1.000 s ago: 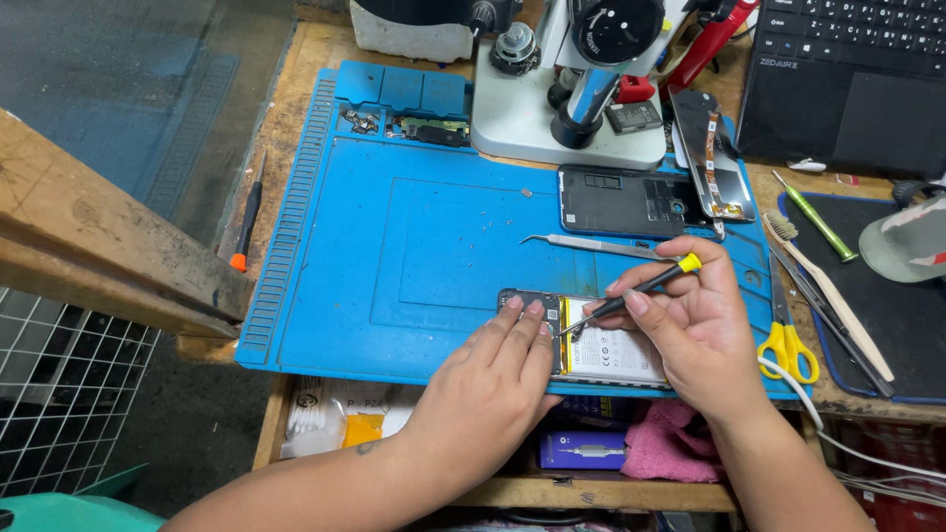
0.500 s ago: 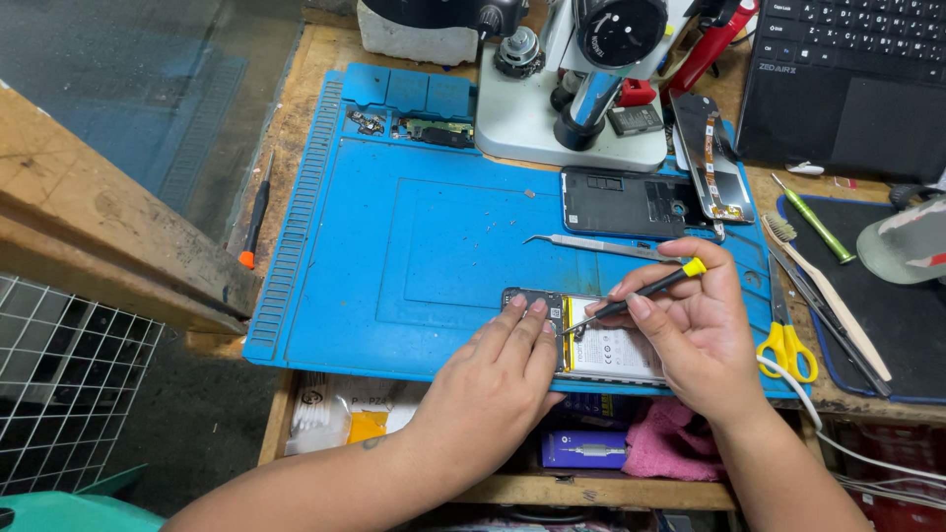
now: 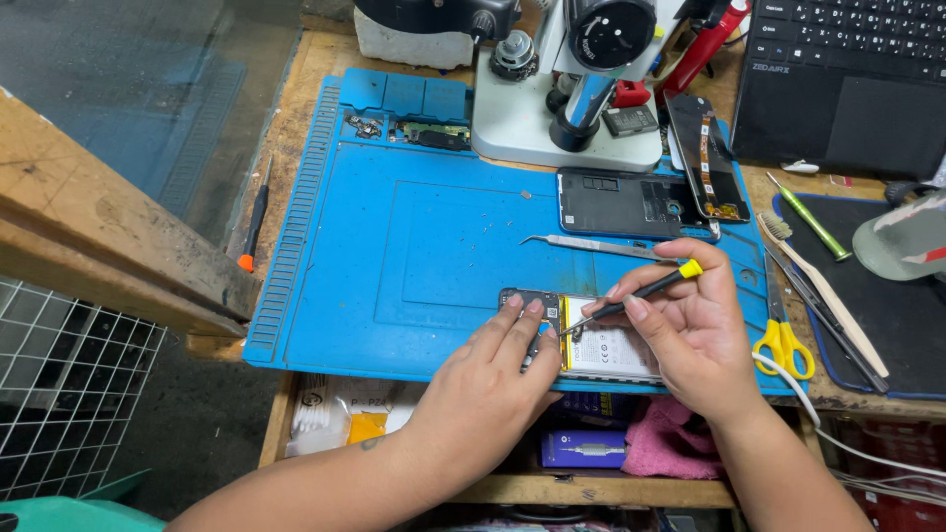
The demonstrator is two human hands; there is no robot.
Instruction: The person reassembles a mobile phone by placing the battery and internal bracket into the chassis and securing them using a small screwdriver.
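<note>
An opened phone [image 3: 601, 347] with its white battery showing lies near the front edge of the blue work mat [image 3: 434, 227]. My left hand [image 3: 493, 389] presses its fingertips on the phone's left end and holds it flat. My right hand [image 3: 695, 330] grips a thin black screwdriver with a yellow cap [image 3: 636, 294]; its tip touches the phone's upper left part, just beside my left fingers.
Steel tweezers [image 3: 596, 246] and a black phone back cover [image 3: 616, 202] lie on the mat behind the phone. A microscope [image 3: 581, 89] stands at the back, a laptop [image 3: 847, 79] at the right. Yellow scissors [image 3: 781, 340], a brush [image 3: 818, 286] and an orange-tipped screwdriver [image 3: 254, 222] lie around.
Both hands stay on the phone. The screwdriver keeps its spot with only a slight shift; the view has tilted a little.
</note>
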